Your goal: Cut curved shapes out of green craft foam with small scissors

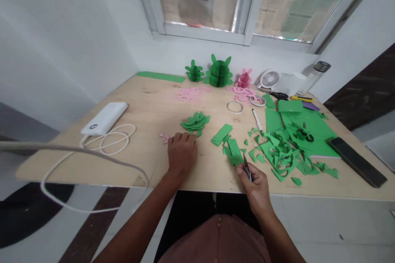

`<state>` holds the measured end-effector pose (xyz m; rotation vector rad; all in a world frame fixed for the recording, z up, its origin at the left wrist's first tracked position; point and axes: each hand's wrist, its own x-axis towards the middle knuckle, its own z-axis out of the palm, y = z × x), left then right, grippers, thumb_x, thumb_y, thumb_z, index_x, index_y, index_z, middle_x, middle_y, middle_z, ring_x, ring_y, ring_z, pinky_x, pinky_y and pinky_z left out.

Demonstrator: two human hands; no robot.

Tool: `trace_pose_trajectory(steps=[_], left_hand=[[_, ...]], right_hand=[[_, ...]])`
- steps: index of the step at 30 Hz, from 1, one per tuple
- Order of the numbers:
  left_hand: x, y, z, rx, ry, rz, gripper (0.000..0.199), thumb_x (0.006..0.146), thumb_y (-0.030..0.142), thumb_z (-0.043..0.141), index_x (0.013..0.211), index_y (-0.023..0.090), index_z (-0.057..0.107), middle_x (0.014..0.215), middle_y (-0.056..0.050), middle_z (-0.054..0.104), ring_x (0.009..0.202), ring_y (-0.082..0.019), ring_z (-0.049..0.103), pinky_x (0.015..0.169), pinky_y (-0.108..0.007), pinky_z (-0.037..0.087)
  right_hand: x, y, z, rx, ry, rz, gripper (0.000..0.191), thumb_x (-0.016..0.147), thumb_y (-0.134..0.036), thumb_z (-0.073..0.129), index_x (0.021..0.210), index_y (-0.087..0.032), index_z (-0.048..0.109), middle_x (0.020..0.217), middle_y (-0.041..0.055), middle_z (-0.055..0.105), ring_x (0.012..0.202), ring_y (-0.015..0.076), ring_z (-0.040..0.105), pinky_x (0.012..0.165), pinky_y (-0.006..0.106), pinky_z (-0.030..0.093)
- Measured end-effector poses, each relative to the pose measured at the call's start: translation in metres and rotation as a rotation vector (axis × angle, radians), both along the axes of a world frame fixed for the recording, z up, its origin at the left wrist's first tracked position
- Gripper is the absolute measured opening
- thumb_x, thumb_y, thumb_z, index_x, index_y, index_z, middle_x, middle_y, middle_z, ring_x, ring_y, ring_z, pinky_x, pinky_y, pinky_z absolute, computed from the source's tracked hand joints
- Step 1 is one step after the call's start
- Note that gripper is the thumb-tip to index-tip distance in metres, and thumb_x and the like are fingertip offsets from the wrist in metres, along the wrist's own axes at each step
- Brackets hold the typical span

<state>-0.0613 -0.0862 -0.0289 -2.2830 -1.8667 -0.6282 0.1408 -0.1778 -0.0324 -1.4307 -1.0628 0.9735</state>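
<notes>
My left hand [182, 154] rests palm down on the wooden table, its fingers lying forward. Its fingertips are at the near edge of a small pile of green paper cutouts [195, 121]. A pink paper scrap [165, 138] lies just left of those fingers. Near the front edge, my right hand [255, 185] is closed around scissors [246, 165], blades pointing up and away. A folded green paper piece [233, 151] touches or lies right by that hand; whether the fingers also grip it I cannot tell. Beyond it lies a green paper strip with drawn lines [221, 134].
Green offcuts [277, 154] and green sheets [321, 131] cover the right side, beside a black phone [356, 161]. At the back stand green paper figures [219, 72], a pink one [244, 79] and a small fan [269, 79]. A power bank [105, 118] with a cable sits left.
</notes>
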Motion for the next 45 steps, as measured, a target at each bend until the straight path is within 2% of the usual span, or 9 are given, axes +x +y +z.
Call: trace_pose_trajectory(steps=[6,10,15,19,25,31,36,41,45], left_hand=[[0.032,0.0,0.005,-0.002,-0.143,-0.247,0.019,0.082,0.019,0.051,0.092,0.02,0.067,0.094,-0.01,0.069,0.096,-0.029,0.055,0.083,-0.044,0.037],[0.043,0.004,0.006,-0.043,-0.216,-0.428,0.02,0.08,0.02,0.056,0.096,0.02,0.067,0.099,-0.009,0.068,0.097,-0.028,0.056,0.085,-0.042,0.039],[0.048,0.006,0.006,-0.095,-0.126,-0.604,0.022,0.082,0.018,0.055,0.098,0.023,0.067,0.102,-0.008,0.067,0.103,-0.026,0.053,0.088,-0.043,0.039],[0.048,0.004,0.003,-0.081,-0.107,-0.63,0.018,0.085,0.017,0.051,0.085,0.021,0.068,0.101,-0.008,0.067,0.106,-0.026,0.052,0.091,-0.045,0.037],[0.039,0.002,0.006,-0.086,-0.275,-0.603,0.014,0.082,0.015,0.053,0.077,0.021,0.065,0.096,-0.005,0.069,0.102,-0.024,0.055,0.091,-0.043,0.038],[0.074,0.016,0.022,-0.036,-0.413,-0.471,0.01,0.08,0.013,0.055,0.078,0.019,0.064,0.085,-0.005,0.07,0.09,-0.023,0.06,0.083,-0.04,0.043],[0.086,0.019,0.021,-0.037,-0.297,-0.577,0.03,0.079,0.014,0.058,0.108,0.019,0.062,0.107,-0.007,0.068,0.101,-0.025,0.058,0.086,-0.042,0.044],[0.061,0.006,0.012,0.115,-0.065,-0.766,0.021,0.085,0.012,0.05,0.099,0.017,0.064,0.105,-0.008,0.068,0.106,-0.024,0.057,0.093,-0.044,0.042],[0.059,0.002,0.01,0.28,0.111,-0.931,0.02,0.09,0.014,0.046,0.095,0.016,0.065,0.098,-0.009,0.068,0.105,-0.024,0.057,0.097,-0.046,0.04]], right_hand=[[0.005,-0.001,-0.007,-0.028,0.253,-0.148,0.03,0.069,-0.044,0.07,0.071,-0.015,0.064,0.051,-0.005,0.039,0.046,0.0093,0.028,0.043,0.023,0.022],[0.006,-0.003,-0.005,-0.056,0.414,-0.144,0.032,0.067,-0.045,0.073,0.073,-0.016,0.062,0.049,-0.0085,0.029,0.043,0.0075,0.02,0.041,0.023,0.014],[0.006,-0.003,-0.005,-0.063,0.43,-0.12,0.032,0.067,-0.045,0.073,0.074,-0.015,0.062,0.049,-0.0087,0.029,0.043,0.0072,0.02,0.041,0.023,0.013],[0.007,-0.003,-0.008,-0.062,0.424,-0.115,0.032,0.068,-0.044,0.074,0.074,-0.015,0.062,0.049,-0.0083,0.03,0.044,0.0071,0.021,0.041,0.023,0.014],[0.008,-0.004,-0.008,-0.045,0.432,-0.099,0.03,0.071,-0.042,0.072,0.077,-0.014,0.063,0.05,-0.0086,0.029,0.044,0.007,0.02,0.042,0.023,0.013],[0.008,-0.004,-0.01,-0.032,0.432,-0.113,0.029,0.07,-0.041,0.073,0.076,-0.014,0.063,0.05,-0.0086,0.03,0.044,0.0066,0.02,0.042,0.023,0.014],[0.008,-0.006,-0.01,-0.022,0.493,-0.087,0.027,0.072,-0.04,0.073,0.076,-0.015,0.063,0.05,-0.009,0.028,0.044,0.0062,0.019,0.041,0.023,0.012],[0.01,-0.006,-0.012,-0.018,0.517,-0.063,0.025,0.073,-0.038,0.074,0.076,-0.015,0.063,0.051,-0.0089,0.027,0.045,0.0062,0.018,0.041,0.023,0.011],[0.01,-0.004,-0.012,-0.024,0.516,-0.084,0.027,0.071,-0.038,0.074,0.076,-0.014,0.063,0.051,-0.0092,0.027,0.045,0.006,0.017,0.041,0.022,0.013]])
